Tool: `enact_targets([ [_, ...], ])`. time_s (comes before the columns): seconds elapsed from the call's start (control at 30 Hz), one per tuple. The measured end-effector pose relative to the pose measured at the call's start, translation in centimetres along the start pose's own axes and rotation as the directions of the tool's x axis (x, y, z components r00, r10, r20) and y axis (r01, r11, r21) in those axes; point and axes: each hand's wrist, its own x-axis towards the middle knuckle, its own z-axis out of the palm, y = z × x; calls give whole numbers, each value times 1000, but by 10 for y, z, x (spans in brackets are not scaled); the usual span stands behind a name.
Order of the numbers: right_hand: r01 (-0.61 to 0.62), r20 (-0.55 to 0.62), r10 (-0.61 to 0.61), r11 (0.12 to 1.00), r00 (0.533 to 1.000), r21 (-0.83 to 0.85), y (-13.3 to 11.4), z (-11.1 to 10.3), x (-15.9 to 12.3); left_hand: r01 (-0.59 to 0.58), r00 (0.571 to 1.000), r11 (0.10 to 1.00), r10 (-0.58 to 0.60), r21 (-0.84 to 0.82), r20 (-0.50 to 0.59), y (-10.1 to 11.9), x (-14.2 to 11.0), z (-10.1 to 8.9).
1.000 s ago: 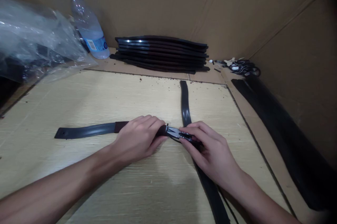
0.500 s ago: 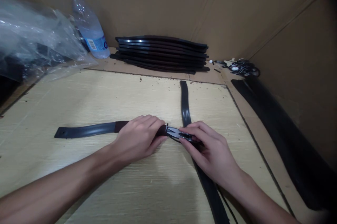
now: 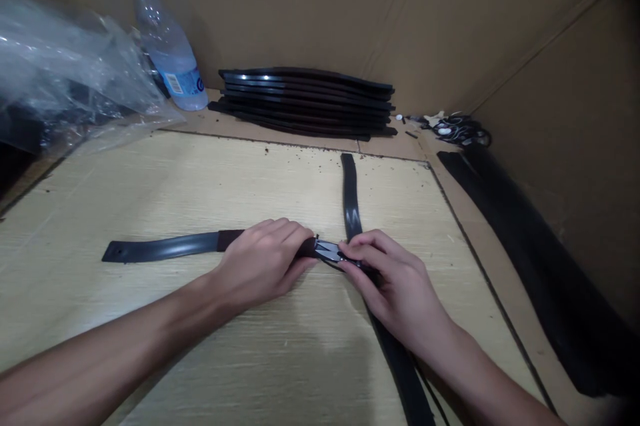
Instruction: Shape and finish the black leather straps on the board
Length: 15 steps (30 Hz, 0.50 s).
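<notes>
A dark belt strap (image 3: 160, 248) lies flat across the pale wooden board (image 3: 200, 179), its free end pointing left. My left hand (image 3: 260, 265) is closed over the strap's right end and presses it down. My right hand (image 3: 395, 286) pinches a small metal buckle (image 3: 327, 251) at that same end, fingers curled round it. A second black strap (image 3: 351, 196) runs from the far edge of the board toward me and passes under my right hand.
A stack of black straps (image 3: 305, 101) lies at the back against the cardboard wall. A plastic water bottle (image 3: 165, 43) and crumpled clear plastic bags (image 3: 65, 73) sit at the back left. Long black strips (image 3: 530, 246) lie along the right, with small hardware (image 3: 457, 129) beyond them.
My right hand has crept slightly left along the buckle, covering more of it. The left hand and the strap stay where they were.
</notes>
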Motion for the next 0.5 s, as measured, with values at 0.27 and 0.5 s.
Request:
enact_targets([
  [0.27, -26, 36, 27, 999, 999, -31, -3, -1, 1, -11, 1000, 1000, 11, 6, -17, 0, 0, 1],
  [0.5, 11, 80, -8, 999, 997, -40, -1, -2, 6, -18, 1000, 1000, 19, 15, -25, 0, 0, 2],
])
